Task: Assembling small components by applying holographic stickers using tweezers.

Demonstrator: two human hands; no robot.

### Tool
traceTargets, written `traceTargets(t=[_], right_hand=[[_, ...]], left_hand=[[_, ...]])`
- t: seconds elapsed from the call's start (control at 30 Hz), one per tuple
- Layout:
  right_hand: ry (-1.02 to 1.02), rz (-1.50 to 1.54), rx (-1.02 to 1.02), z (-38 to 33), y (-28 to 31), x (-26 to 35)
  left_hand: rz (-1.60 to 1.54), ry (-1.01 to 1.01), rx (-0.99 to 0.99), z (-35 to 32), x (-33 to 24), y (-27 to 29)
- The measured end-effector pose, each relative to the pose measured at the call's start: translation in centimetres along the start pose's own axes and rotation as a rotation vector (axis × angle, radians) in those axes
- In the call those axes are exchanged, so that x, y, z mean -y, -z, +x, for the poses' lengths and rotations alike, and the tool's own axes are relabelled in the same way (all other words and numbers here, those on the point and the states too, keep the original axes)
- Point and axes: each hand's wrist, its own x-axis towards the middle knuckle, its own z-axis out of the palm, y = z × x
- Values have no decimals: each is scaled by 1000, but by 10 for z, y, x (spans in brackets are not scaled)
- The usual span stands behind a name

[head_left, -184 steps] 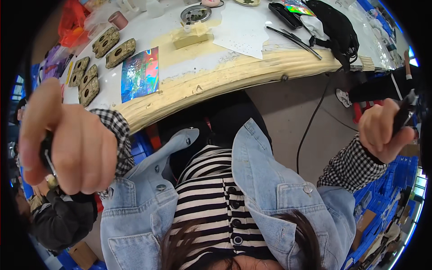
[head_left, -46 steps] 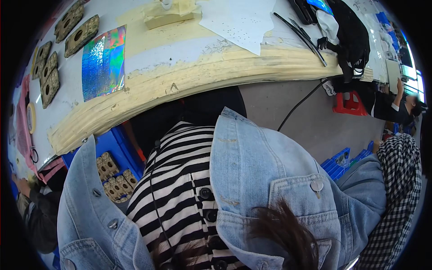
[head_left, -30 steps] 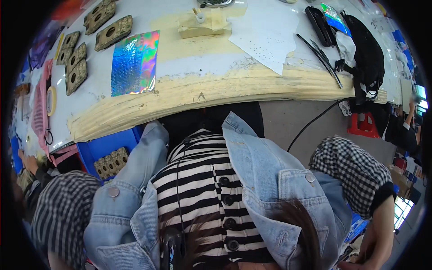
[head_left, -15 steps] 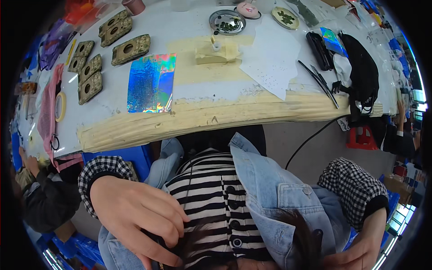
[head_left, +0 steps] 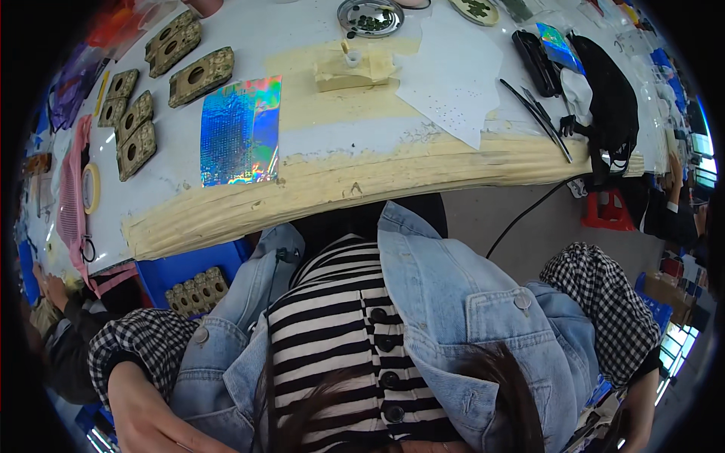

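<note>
My left hand [head_left: 155,423] is low at the left, its fingers running out of view at the lower edge, so whether it holds anything is hidden. Of my right hand [head_left: 638,423], only the wrist and part of the hand show at the lower right; its fingers cannot be made out. Both hands are off the table, down beside my body. On the table in front of me lie a shiny holographic sheet [head_left: 240,132] and a tape-covered block [head_left: 355,74] with a small white ring on it. Several camouflage-patterned pieces with round holes [head_left: 200,75] lie at the left.
A metal plate [head_left: 348,24] holds small dark green pieces. Right of the block are a white dotted sheet [head_left: 449,90], tweezers [head_left: 540,121], a black case [head_left: 536,64] and a black bag [head_left: 608,98]. A blue crate [head_left: 162,272] stands below the table's left edge. A co-worker sits far left.
My left hand has dropped from in front of my chest toward the lower left. My right hand has shifted lower and outward. The view has tilted slightly, uncovering camouflage pieces in the blue crate.
</note>
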Motion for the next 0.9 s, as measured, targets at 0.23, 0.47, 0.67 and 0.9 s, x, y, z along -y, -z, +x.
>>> traceTargets(t=[0.23, 0.47, 0.67, 0.9], right_hand=[[350, 332, -491, -54, 19, 37], [106, 628, -725, -91, -3, -67], [-557, 936, -718, -111, -36, -95], [-1728, 71, 66, -111, -40, -85]], left_hand=[[57, 141, -4, -5, -5, -2], [-89, 194, -16, -13, 32, 6], [-229, 93, -6, -15, 81, 14], [-241, 5, 65, 11, 101, 15]])
